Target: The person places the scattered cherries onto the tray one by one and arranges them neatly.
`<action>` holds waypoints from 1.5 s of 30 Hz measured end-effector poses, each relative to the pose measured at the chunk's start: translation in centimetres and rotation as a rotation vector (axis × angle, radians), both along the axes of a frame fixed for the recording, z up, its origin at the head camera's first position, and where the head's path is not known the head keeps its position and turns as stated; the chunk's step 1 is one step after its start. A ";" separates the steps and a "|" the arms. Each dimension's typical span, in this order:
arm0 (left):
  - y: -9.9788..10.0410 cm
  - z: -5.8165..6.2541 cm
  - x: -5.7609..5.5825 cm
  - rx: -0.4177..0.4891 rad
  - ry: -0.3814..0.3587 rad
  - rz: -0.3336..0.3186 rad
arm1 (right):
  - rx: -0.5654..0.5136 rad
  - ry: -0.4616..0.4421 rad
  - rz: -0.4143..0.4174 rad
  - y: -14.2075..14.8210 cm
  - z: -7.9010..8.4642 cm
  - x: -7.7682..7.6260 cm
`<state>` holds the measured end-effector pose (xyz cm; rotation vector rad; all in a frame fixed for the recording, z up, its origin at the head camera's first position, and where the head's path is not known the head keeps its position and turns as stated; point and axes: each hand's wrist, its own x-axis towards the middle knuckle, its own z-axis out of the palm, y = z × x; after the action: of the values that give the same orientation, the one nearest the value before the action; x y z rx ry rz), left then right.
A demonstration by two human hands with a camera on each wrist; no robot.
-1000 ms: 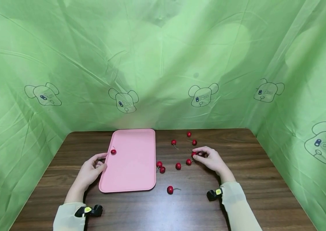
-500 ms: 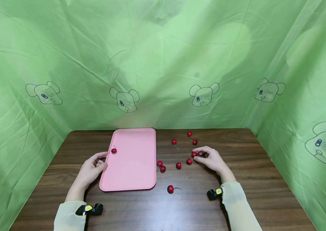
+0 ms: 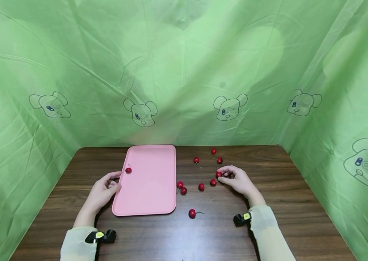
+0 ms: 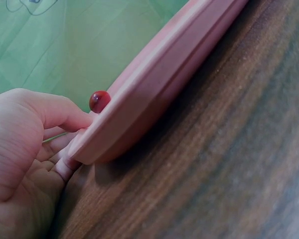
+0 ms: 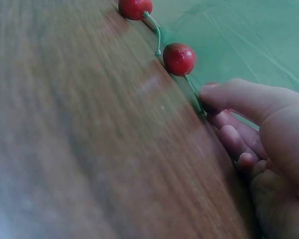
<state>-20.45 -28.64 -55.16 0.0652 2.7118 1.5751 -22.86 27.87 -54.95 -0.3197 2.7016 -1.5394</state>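
My left hand (image 3: 101, 193) holds the left edge of a pink tray (image 3: 148, 195); in the left wrist view the thumb lies on the rim (image 4: 124, 94) and other fingers lie against the tray's side. One red cherry (image 3: 128, 170) sits inside the tray near that edge. To the right, my right hand (image 3: 238, 180) pinches another cherry (image 3: 218, 174) between thumb and fingertips, down at the table. In the right wrist view the thumb mostly hides it. Just beside the thumb lies a stemmed cherry (image 5: 179, 59).
Two touching cherries (image 3: 182, 188) lie by the tray's right edge. Between them and my right hand is a single cherry (image 3: 201, 187). Nearer the front lies one with a long stem (image 3: 192, 214); others (image 3: 213, 151) lie toward the back. A green curtain (image 3: 184, 72) surrounds the wooden table (image 3: 158, 239).
The cherry at my right fingertips has turned slightly, its stem now pointing up. Both hands and the tray stay where they were; the head view shifted a little.
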 end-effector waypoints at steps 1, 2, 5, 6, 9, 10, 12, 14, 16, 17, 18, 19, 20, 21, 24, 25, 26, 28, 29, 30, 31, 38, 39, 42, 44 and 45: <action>0.0 0.0 0.0 -0.001 -0.002 0.001 | 0.002 0.001 0.006 0.0 0.0 0.0; 0.0 0.0 0.0 -0.003 -0.003 0.001 | 0.004 0.003 0.012 0.0 0.0 -0.1; 0.1 0.2 0.1 -0.008 -0.010 0.003 | -0.007 -0.001 0.015 0.0 0.1 -0.1; 0.1 0.2 0.1 -0.007 -0.009 0.001 | -0.013 -0.001 0.015 0.0 0.2 0.0; 0.1 0.3 0.2 0.003 -0.004 0.000 | -0.028 -0.001 0.013 -0.1 0.3 0.0; 0.1 0.3 0.2 0.004 -0.002 -0.001 | -0.031 -0.001 0.009 -0.1 0.3 0.1; 0.1 0.4 0.2 0.006 0.001 -0.002 | -0.034 0.005 0.006 -0.1 0.4 0.1; 0.1 0.3 0.3 0.006 0.002 -0.003 | -0.034 0.013 0.005 -0.1 0.4 0.1; 0.1 0.3 0.3 0.007 0.002 -0.001 | -0.036 0.014 -0.003 -0.2 0.5 0.0; 0.1 0.3 0.3 0.008 0.002 -0.001 | -0.040 0.018 -0.004 -0.2 0.6 0.0; 0.1 0.3 0.3 0.007 0.002 0.000 | -0.045 0.020 -0.006 -0.3 0.6 0.0; 0.1 0.3 0.3 0.006 0.001 -0.001 | -0.051 0.021 -0.009 -0.4 0.7 0.0; 0.1 0.3 0.2 0.006 0.001 0.000 | -0.055 0.026 -0.006 -0.4 0.9 0.0; 0.1 0.3 0.2 0.004 0.000 0.001 | -0.062 0.026 -0.007 -0.6 1.0 0.0; 0.1 0.2 0.2 -0.003 -0.001 0.003 | -0.062 0.045 -0.003 -1.0 1.6 0.0; 0.0 0.2 0.2 -0.005 -0.002 0.005 | -0.055 0.053 -0.001 -1.2 1.8 0.0; 0.0 0.2 0.2 -0.007 -0.002 0.007 | -0.047 0.062 0.000 -1.4 2.0 0.0; 0.0 0.2 0.3 -0.013 -0.003 0.010 | -0.034 0.080 -0.001 -1.8 2.5 0.0; 0.0 0.2 0.3 -0.014 -0.004 0.009 | -0.029 0.085 -0.002 -2.1 2.7 0.0; 0.0 0.2 0.3 -0.012 -0.005 0.010 | -0.026 0.091 -0.003 -2.4 3.0 0.0; -0.1 0.2 0.3 -0.011 -0.006 0.010 | -0.024 0.099 -0.004 -2.8 3.3 0.0; 0.0 0.3 0.3 -0.009 -0.002 0.011 | -0.066 0.161 -0.031 -5.3 5.3 0.2; 0.0 0.3 0.3 -0.011 0.001 0.010 | -0.077 0.171 -0.037 -5.8 5.5 0.2; 0.0 0.3 0.2 -0.017 0.008 0.008 | -0.098 0.187 -0.052 -7.2 6.2 0.1; 0.1 0.3 0.1 -0.019 0.010 0.007 | -0.101 0.189 -0.053 -8.3 6.6 -0.1; 0.1 0.2 0.2 -0.021 0.011 0.008 | -0.094 0.193 -0.054 -8.8 6.7 -0.2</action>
<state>-20.30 -28.57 -54.93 0.0635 2.7397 1.5521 -23.08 19.06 -48.24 -0.4222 2.8062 -1.7399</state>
